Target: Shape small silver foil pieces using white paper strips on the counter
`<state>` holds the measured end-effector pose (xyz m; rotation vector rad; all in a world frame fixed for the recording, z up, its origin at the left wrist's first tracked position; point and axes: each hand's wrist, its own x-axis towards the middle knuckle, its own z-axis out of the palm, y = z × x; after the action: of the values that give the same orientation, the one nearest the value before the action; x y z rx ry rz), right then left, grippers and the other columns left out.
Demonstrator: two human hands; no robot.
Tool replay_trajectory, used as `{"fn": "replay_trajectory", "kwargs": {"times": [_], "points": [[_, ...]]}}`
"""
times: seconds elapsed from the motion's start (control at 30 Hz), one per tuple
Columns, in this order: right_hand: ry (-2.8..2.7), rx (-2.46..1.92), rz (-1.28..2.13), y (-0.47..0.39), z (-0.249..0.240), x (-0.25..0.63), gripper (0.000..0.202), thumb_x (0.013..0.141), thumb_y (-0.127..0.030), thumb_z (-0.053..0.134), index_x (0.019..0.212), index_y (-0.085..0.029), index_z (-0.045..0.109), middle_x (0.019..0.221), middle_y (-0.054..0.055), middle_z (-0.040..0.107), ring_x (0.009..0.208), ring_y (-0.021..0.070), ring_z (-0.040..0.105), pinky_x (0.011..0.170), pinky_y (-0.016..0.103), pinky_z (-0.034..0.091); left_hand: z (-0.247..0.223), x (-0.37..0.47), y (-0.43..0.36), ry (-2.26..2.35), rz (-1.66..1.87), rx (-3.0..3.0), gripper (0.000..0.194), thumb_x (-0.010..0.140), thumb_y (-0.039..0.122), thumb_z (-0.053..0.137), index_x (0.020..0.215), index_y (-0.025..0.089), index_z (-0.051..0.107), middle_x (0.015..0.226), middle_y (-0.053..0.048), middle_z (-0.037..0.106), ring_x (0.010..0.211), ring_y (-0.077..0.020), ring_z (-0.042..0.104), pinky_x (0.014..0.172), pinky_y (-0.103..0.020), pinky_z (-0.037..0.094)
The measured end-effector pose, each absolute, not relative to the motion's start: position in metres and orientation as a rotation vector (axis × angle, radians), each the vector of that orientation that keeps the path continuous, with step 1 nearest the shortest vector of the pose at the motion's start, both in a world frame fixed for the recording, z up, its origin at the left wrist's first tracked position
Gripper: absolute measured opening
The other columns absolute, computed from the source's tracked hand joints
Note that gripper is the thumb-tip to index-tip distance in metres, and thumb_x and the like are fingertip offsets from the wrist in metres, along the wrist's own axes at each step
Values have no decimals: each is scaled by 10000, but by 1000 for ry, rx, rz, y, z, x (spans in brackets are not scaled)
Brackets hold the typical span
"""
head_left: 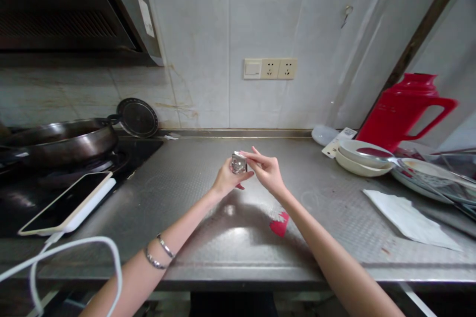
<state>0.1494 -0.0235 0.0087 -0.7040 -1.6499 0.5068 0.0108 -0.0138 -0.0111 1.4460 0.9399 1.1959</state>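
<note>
Head view: a glossy, grey-brown block (239, 164) is clasped in the left hand (226, 177) above a dimpled metal counter (178, 161), its squarish face shown frontally, its long axis unclear. Its top is met by the right hand's (268, 168) fingertips; whether they are pinched together cannot be told. A jagged red scrap (278, 227) is seen below.

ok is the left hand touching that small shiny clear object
Touching: the head view shows the left hand holding the small shiny object, with digits along its lower edge.
</note>
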Motion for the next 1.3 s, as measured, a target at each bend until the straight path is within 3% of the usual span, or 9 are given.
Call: {"fn": "replay_trajectory", "kwargs": {"times": [0.17,0.3,0.5,0.7,0.87,1.03,1.1,1.3], "points": [[-1722,-703,516,-24,7,148,208,828,-259,561,945,-288,730,966,-47,721,953,228,671,1100,530,300,-14,7,-5,1003,1220,1505,657,593,418,780,1138,170,512,882,-42,613,699,-144,588,396,-205,519],[-1592,-750,426,-20,3,146,191,815,-269,580,920,-250,739,897,-37,736,1037,258,636,1078,527,343,-20,6,-1,1108,1220,1551,693,561,415,801,1139,152,523,918,-71,623,720,-156,592,392,-179,492],[-1616,-743,260,-16,-1,144,241,838,-203,542,992,-282,711,976,-36,721,903,208,691,1112,510,300,-24,9,-7,1109,1209,1601,804,521,419,822,1214,177,496,955,-82,637,744,-175,610,392,-172,471],[-1793,-636,211,-21,-2,143,284,842,-149,501,1020,-256,695,1014,5,715,996,205,658,1100,503,311,-21,5,-3,973,1188,1537,576,586,360,787,1091,180,578,821,-33,649,653,-138,601,416,-172,470],[-1845,-640,279,-30,-2,135,213,823,-188,539,913,-241,725,881,-10,741,781,179,700,1083,493,335,-19,2,0,1004,1232,1401,532,579,303,788,1038,168,554,811,-29,638,587,-123,584,391,-187,458],[-1334,-861,399,-21,3,145,201,799,-326,583,858,-189,718,839,25,733,814,211,672,858,404,507,-9,3,-6,921,1143,1259,541,556,280,811,985,171,500,726,20,567,492,-70,494,406,-221,481],[-1178,-936,400,-12,4,153,253,790,-360,582,890,-163,706,859,60,727,814,212,663,775,360,516,-7,3,-10,904,1120,1213,576,521,214,825,972,181,468,723,29,549,523,-80,508,426,-229,494],[-1289,-1056,410,0,-8,153,269,792,-335,553,896,-127,689,878,114,722,796,212,672,735,314,508,-15,9,-17,791,1088,1079,788,475,79,812,1128,238,400,783,32,568,609,-113,577,520,-259,524]]}}
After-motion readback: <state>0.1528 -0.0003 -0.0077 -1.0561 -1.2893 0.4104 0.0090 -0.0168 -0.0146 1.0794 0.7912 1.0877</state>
